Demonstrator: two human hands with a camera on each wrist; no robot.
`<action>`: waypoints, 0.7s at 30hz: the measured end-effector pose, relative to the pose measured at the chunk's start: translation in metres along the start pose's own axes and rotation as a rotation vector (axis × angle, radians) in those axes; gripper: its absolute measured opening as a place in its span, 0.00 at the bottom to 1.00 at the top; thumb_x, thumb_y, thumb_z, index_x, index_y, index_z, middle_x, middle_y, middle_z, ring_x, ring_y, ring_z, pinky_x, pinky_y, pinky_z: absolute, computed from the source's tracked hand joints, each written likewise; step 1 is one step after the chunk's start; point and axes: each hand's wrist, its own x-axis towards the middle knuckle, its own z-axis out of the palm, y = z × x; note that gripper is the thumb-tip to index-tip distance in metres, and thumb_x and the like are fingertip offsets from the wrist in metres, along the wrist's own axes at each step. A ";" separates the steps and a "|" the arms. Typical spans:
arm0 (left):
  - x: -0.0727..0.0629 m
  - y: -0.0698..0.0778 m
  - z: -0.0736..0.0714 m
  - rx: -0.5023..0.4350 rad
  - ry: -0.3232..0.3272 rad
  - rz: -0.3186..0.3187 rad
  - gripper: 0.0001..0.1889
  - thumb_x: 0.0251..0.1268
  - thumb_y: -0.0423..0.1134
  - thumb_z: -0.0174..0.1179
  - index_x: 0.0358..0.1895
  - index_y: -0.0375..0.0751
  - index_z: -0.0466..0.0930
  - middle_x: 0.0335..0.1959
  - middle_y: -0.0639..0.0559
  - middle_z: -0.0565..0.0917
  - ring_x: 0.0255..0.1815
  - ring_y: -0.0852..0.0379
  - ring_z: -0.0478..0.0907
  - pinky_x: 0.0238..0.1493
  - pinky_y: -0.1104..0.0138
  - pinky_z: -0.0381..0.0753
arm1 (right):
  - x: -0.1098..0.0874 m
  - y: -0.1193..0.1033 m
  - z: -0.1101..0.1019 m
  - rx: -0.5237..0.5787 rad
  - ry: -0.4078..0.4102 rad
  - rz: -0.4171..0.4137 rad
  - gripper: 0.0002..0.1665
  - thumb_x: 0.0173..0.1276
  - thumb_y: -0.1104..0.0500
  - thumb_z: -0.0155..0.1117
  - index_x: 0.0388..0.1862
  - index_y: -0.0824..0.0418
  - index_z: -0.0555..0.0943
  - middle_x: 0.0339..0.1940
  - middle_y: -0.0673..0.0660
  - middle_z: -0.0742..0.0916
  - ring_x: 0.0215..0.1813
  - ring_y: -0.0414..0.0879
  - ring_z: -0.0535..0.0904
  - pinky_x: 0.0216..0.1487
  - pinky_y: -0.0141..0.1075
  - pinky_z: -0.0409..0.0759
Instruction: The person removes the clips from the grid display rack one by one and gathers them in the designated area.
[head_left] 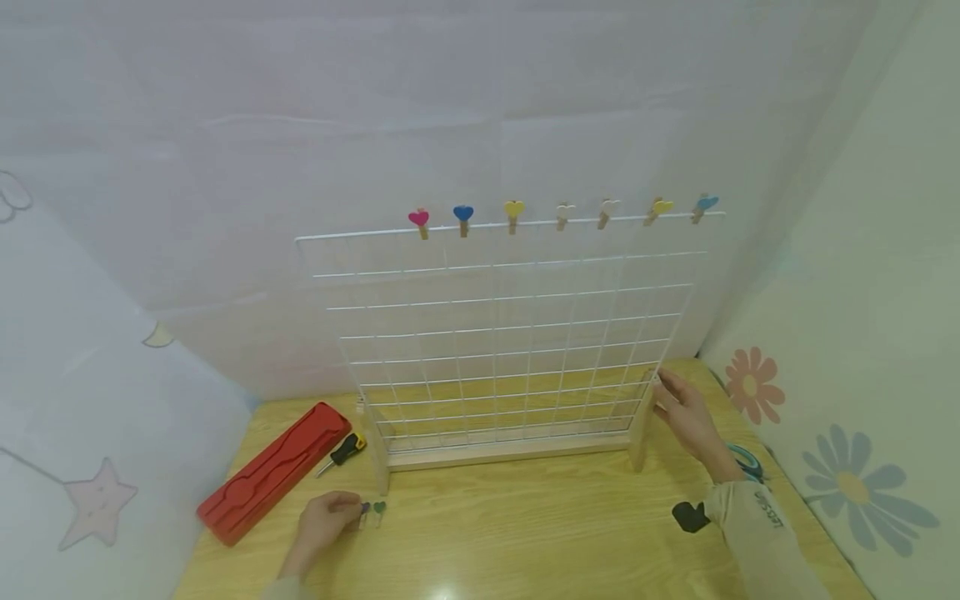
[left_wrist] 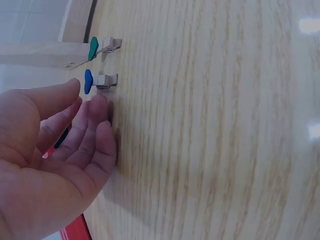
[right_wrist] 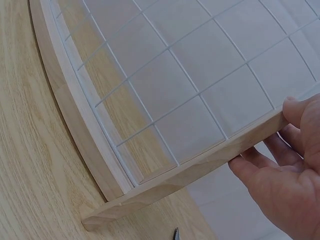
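Observation:
A white wire grid [head_left: 517, 333] stands upright in a wooden stand [head_left: 510, 450]. Heart clothespins in several colours, such as a pink one [head_left: 419, 218] and a dark blue one [head_left: 463, 215], are clipped along its top wire. My right hand [head_left: 688, 417] holds the stand's right upright [right_wrist: 200, 162], thumb on one side and fingers on the other. Down on the table, my left hand [left_wrist: 65, 150] has its thumb and fingers loosely bent and parted beside a blue heart clothespin [left_wrist: 102, 80]. Just past that lies a green heart clothespin [left_wrist: 105, 46].
A red tray [head_left: 273, 471] lies at the left of the table, with a black-and-yellow screwdriver [head_left: 345, 450] beside it. Teal-handled scissors [head_left: 744, 460] and a small black object [head_left: 690, 517] lie near my right forearm. Cloth-like walls surround the table.

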 end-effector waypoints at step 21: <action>-0.009 0.081 -0.063 -0.088 0.032 0.166 0.16 0.65 0.40 0.63 0.51 0.33 0.79 0.38 0.43 0.85 0.34 0.50 0.83 0.33 0.63 0.82 | 0.002 0.000 -0.005 -0.022 -0.034 0.016 0.39 0.79 0.50 0.42 0.75 0.72 0.43 0.74 0.73 0.54 0.72 0.65 0.54 0.64 0.42 0.66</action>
